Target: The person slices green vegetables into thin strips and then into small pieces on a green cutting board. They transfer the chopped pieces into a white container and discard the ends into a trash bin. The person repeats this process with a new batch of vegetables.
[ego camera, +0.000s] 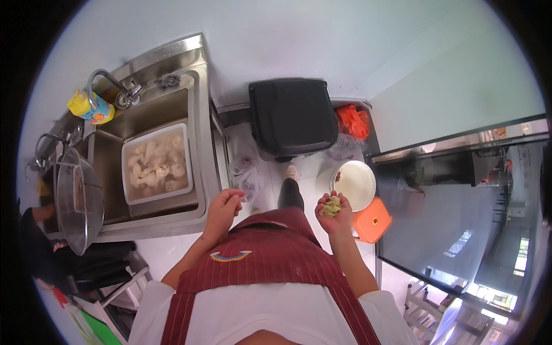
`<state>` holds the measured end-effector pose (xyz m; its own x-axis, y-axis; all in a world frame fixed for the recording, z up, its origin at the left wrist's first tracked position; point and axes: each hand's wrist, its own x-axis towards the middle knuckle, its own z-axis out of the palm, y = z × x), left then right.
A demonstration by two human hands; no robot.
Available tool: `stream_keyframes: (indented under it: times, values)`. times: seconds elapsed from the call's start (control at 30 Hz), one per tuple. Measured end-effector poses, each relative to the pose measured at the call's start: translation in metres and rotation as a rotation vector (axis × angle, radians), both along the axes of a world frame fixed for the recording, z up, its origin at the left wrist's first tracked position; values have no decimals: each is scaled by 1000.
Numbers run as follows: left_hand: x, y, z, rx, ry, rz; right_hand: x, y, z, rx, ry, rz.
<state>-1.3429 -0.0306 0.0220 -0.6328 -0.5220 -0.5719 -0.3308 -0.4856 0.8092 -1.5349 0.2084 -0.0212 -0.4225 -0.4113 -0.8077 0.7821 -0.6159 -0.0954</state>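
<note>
My right hand (335, 214) is cupped around small pale green pieces of food (330, 207), perhaps chopped vegetable. It is just left of a round white bucket (355, 185) and an orange plastic stool (374, 221). My left hand (224, 211) is half curled beside the near right edge of the steel sink (200, 181), over the floor; nothing shows in it. In the sink basin a white plastic tub (189, 161) holds raw chicken drumsticks (157, 166) in cloudy water.
A black lidded bin (293, 116) stands against the wall, with a red plastic bag (354, 120) beside it. Clear plastic bags (246, 174) lie on the floor. On the left are a large mesh strainer (80, 200), a faucet (108, 77), a yellow-and-blue container (92, 108) and another person's arm (43, 212).
</note>
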Motion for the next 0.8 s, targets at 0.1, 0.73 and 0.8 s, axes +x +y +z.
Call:
stream_keyframes:
  times: [0.1, 0.73, 0.8]
  values:
    - [-1, -10, -9, -42, 16, 80, -22, -12, -28, 52, -23, 50]
    - [-79, -19, -10, -59, -215, 413, -152, -91, -140, 185, -144, 474]
    - [-84, -14, -10, -60, -223, 465, -173, -111, -166, 228, -57, 483]
